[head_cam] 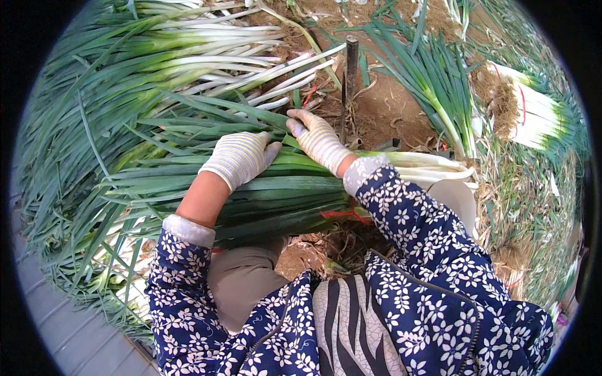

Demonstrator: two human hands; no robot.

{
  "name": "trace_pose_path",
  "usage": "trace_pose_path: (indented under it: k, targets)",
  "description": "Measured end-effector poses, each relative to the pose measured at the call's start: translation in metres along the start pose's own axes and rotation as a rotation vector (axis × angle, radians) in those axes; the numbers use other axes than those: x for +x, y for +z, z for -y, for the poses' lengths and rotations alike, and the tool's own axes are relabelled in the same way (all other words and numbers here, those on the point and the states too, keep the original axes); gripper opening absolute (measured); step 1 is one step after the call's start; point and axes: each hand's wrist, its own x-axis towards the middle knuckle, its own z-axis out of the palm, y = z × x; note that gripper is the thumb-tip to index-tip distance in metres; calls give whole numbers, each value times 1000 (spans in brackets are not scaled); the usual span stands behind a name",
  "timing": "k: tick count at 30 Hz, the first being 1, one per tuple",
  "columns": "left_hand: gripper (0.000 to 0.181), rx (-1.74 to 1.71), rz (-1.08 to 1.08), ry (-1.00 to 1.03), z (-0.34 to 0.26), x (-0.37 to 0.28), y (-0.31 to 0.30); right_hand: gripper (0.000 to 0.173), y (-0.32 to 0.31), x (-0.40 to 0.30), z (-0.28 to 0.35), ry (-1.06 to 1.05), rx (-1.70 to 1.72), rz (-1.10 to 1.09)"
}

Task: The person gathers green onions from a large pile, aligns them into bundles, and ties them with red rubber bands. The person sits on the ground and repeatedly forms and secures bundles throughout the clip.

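Observation:
A bundle of long green onions [301, 185] lies across in front of me, its leaves to the left and white stems to the right. My left hand [242, 157], in a striped knit glove, rests on the leaves with fingers curled; whether it grips any is unclear. My right hand [316, 136], in a matching glove, is at the bundle's far edge, its fingertips by a green leaf; its grip cannot be told. Red ties [345, 214] show at the near side of the bundle. Part of the white stems is hidden behind my right sleeve.
A large heap of green onions [188, 56] spreads at the left and far left. An upright metal post [351, 66] stands beyond my right hand. Loose onions [435, 89] lie behind it, and tied bundles [529, 113] sit at the right.

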Motion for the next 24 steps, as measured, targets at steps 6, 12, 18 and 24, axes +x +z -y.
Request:
trace_pose_path:
  k: [6,12,18,24]
  targets:
    - [25,-146,-274,64,20,-6,-6,23,1,1,-14,-136,-100,56]
    - [23,-57,-433,105,8,34,-18,26,7,-1,-17,-25,-76,142]
    - [33,-24,54,62,31,130,44,29,7,-8,7,-43,-239,214]
    - [35,136,395,190,62,140,74,43,11,-6,-16,-71,-171,16]
